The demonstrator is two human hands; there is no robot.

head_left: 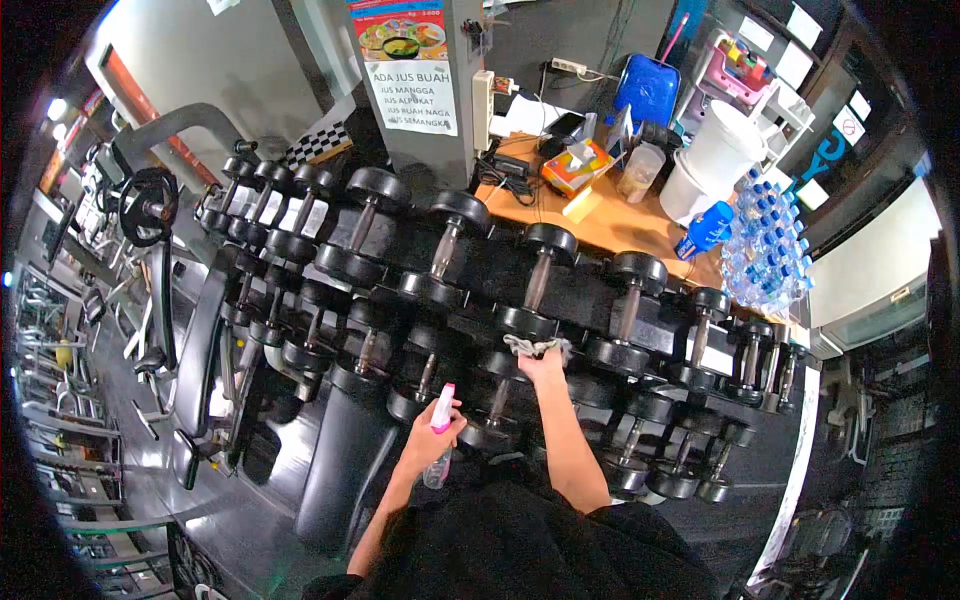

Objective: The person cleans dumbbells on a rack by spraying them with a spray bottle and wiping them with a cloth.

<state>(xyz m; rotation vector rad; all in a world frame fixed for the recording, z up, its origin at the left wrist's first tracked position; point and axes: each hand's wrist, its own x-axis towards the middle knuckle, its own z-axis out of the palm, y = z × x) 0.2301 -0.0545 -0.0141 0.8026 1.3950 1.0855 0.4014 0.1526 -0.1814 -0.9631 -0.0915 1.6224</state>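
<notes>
Black shirt (560,545) nearest, spray bottle (437,470) and grey cloth (536,347) held at the dumbbells

Below the rack, the clear-bodied spray bottle with its white-and-pink trigger head is gripped in the left hand (430,440), the fingers wrapped around its upper part. Beside it on the left, a black padded bench (345,455) is seen. Slightly farther out, the crumpled cloth is held in the right hand (542,366), whose fingers are closed on it and partly hidden. It is held at the near head of an upper-tier hex-free round dumbbell (540,283); whether the lower-tier one is also touched cannot be told.

Wiping is judged to be under way at this spot. Both tiers are filled with similar dumbbells, and none can be told apart as wiped or unwiped, so what is left cannot be counted.

Beyond the rack, a wooden counter (612,228) is occupied by a blue container (706,230), white buckets (725,140) and packed water bottles (765,248). Farther left, a menu sign (410,97) is fixed to a pillar (432,158).
</notes>
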